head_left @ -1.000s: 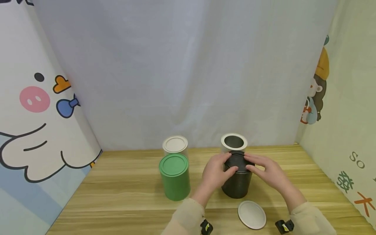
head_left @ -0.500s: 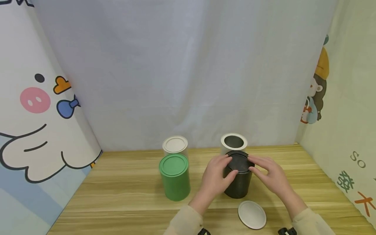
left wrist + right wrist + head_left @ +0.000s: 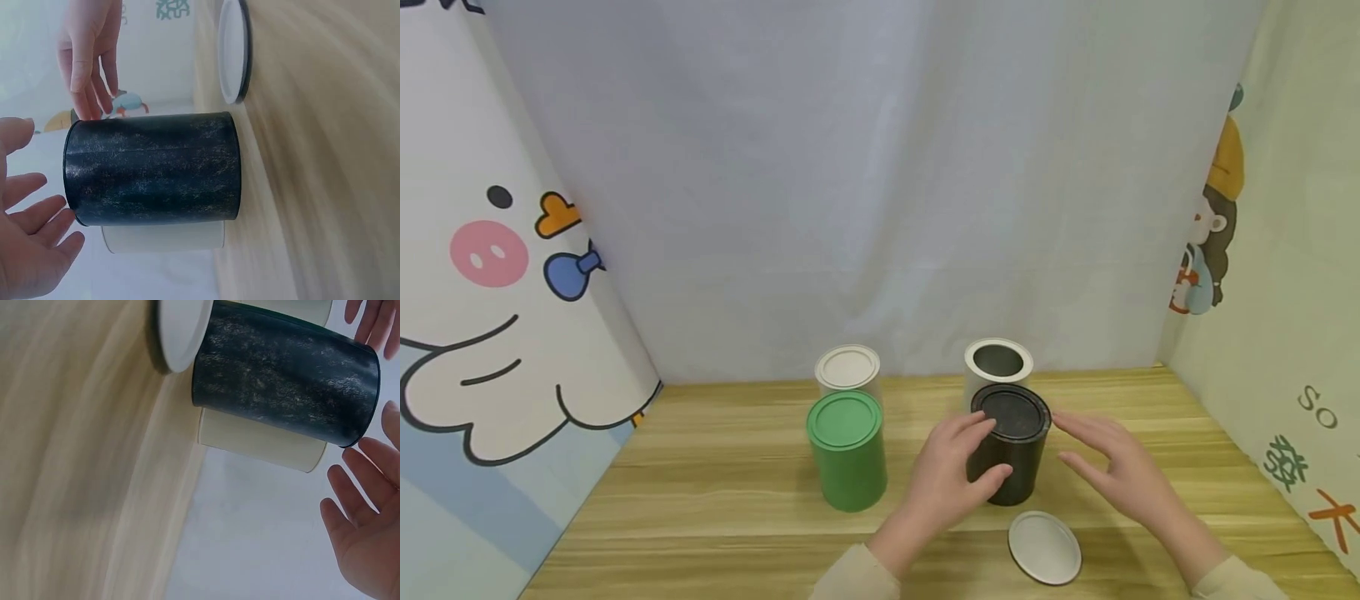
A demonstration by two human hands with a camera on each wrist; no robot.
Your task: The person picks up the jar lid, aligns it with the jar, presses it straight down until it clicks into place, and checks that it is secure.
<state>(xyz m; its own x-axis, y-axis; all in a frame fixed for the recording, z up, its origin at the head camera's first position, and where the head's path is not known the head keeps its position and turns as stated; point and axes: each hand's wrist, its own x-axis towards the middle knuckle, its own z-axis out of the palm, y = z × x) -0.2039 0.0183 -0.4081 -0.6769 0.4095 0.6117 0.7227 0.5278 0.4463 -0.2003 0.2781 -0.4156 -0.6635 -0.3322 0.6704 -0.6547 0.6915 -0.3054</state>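
A black can (image 3: 1011,442) stands upright on the table with a black lid (image 3: 1012,412) on its top. My left hand (image 3: 946,477) is at its left side, fingers spread near the rim; whether they touch it I cannot tell. On the other side, my right hand (image 3: 1122,468) is held with fingers extended, the fingertips close to the rim. In the left wrist view the black can (image 3: 153,169) lies between both hands, and neither is wrapped around it. A round white lid (image 3: 1044,547) lies flat on the table in front of the can.
Behind the black can is a white can (image 3: 977,385) with its top uncovered. To the left stands a green can (image 3: 848,458) with a green lid, and behind it a lidded white can (image 3: 847,368). A grey curtain (image 3: 865,208) hangs at the table's back edge.
Both hands have loosened from the black lid and moved apart and slightly nearer to me, exposing more of the lid. The cans and white lid stay in place.
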